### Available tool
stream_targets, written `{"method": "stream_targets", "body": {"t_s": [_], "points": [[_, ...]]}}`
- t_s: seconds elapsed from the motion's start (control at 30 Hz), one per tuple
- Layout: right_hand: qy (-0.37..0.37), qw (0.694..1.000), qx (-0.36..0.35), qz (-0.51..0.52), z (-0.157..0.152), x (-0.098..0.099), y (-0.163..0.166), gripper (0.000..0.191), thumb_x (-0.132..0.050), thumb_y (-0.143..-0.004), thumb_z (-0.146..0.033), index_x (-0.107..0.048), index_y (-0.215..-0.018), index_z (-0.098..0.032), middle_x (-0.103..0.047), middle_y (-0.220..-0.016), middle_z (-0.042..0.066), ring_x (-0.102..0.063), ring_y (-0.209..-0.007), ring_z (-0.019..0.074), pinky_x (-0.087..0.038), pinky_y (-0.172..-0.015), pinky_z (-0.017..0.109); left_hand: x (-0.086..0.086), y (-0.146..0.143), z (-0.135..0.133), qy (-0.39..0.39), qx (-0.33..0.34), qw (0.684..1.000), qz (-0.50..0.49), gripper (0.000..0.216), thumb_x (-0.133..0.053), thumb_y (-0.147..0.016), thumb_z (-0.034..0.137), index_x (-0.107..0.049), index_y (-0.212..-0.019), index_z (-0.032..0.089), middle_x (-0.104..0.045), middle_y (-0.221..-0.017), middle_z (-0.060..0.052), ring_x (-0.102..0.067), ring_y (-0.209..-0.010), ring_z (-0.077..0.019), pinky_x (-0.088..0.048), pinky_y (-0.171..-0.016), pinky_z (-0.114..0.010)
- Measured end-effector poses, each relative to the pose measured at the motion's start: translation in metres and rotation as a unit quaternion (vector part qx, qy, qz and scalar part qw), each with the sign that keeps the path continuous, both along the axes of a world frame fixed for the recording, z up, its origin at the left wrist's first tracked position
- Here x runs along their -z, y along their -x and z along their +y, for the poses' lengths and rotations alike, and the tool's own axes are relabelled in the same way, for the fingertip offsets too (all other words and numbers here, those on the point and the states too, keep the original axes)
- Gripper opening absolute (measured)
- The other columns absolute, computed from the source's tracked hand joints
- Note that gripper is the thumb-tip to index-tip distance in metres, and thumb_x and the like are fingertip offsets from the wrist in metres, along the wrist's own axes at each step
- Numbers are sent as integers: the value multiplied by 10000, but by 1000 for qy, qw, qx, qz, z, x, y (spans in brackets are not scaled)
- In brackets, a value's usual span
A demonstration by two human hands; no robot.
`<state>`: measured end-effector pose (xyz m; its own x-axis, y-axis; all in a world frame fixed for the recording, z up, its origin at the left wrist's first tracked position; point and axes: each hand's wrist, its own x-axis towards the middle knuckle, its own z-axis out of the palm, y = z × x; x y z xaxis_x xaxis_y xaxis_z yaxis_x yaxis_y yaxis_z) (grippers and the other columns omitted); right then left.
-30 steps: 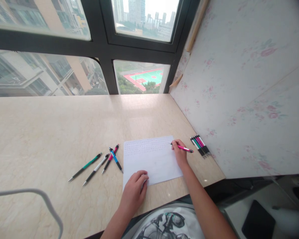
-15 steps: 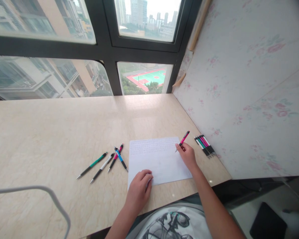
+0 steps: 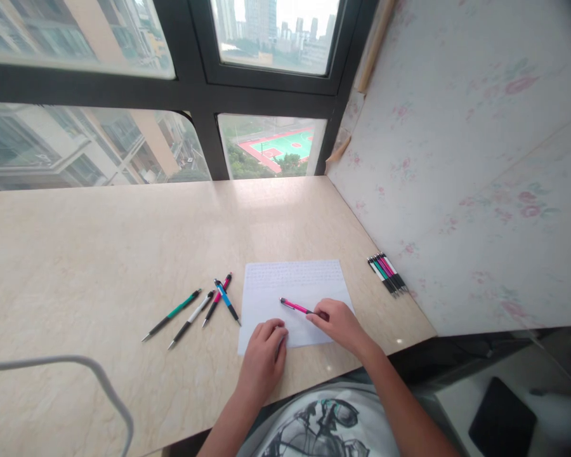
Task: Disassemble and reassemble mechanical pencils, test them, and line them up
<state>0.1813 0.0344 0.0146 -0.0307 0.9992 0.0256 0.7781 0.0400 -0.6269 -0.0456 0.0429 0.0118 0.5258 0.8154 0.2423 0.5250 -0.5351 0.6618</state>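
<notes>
A sheet of white paper (image 3: 266, 304) lies on the counter, with rows of small writing across its top part. Over its right half, my right hand (image 3: 337, 324) is closed round a pink pen (image 3: 295, 306). The pen's clicker end points left, and its tip is hidden by the hand. My left hand (image 3: 264, 352) rests on the paper's lower left edge with curled fingers; whatever is under them, if anything, is hidden. Left of the sheet lie a green pen (image 3: 174, 314), a white pen (image 3: 193, 318), and a blue pen (image 3: 227, 301) crossing another pink pen (image 3: 212, 310).
Several pens (image 3: 386, 274) lie side by side near the papered wall (image 3: 480, 158) at right. A grey cable or tube (image 3: 95, 368) curves over the lower left of the stone-look counter (image 3: 99, 247). Dark-framed windows (image 3: 195, 101) stand behind.
My right hand has come down and left from the paper's upper right. The pink pen has swung from upright to nearly flat, its clicker end now leftward. My left hand stays on the paper.
</notes>
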Motion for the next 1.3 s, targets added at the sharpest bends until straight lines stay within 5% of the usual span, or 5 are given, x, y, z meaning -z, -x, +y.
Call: {"method": "stream_targets", "body": {"t_s": [0.2, 0.33, 0.73, 1.0, 1.3], "points": [[-16, 996, 6, -87, -3, -1, 3, 61, -591, -846, -253, -627, -809, -220, -615, -775, 17, -564, -694, 163, -380, -601, 261, 0, -1, -5, -12, 18, 999, 44, 232, -502, -841, 117, -619, -1008, 229, -599, -1135, -102, -568, -1018, -261, -509, -869, -436], [-45, 993, -8, -107, -5, -2, 5, 159, -576, -825, -182, -625, -969, -228, -621, -911, 51, -578, -871, 209, -439, -715, 289, 1, -2, -7, -20, 24, 998, 62, 233, -522, -830, 105, -617, -1007, 223, -594, -1182, -104, -560, -1035, -264, -515, -876, -442], [-65, 995, -19, -74, -7, 2, 19, 83, -536, -857, -146, -596, -879, -200, -602, -893, 62, -532, -888, 226, -447, -793, 347, 11, -6, -16, -24, 15, 1000, -4, 291, -472, -881, 102, -615, -1105, 221, -644, -1143, -102, -595, -1013, -242, -523, -875, -432], [-2, 987, 32, 155, -15, -5, 29, 91, -558, -870, -232, -630, -835, -188, -615, -821, 37, -569, -751, 175, -450, -675, 292, 3, 5, -3, 82, -159, 965, -192, 500, -511, -898, 216, -376, -1379, 232, -572, -1231, -136, -623, -949, -206, -536, -741, -343], [129, 879, 52, 455, -26, 1, 56, 293, -628, -845, -356, -596, -1075, -177, -596, -688, -18, -596, -678, 148, -453, -665, 282, 2, 9, 5, 253, -202, 894, -310, 382, -595, -863, 358, -536, -1209, 208, -639, -1118, -103, -648, -872, -189, -525, -779, -333]]}}
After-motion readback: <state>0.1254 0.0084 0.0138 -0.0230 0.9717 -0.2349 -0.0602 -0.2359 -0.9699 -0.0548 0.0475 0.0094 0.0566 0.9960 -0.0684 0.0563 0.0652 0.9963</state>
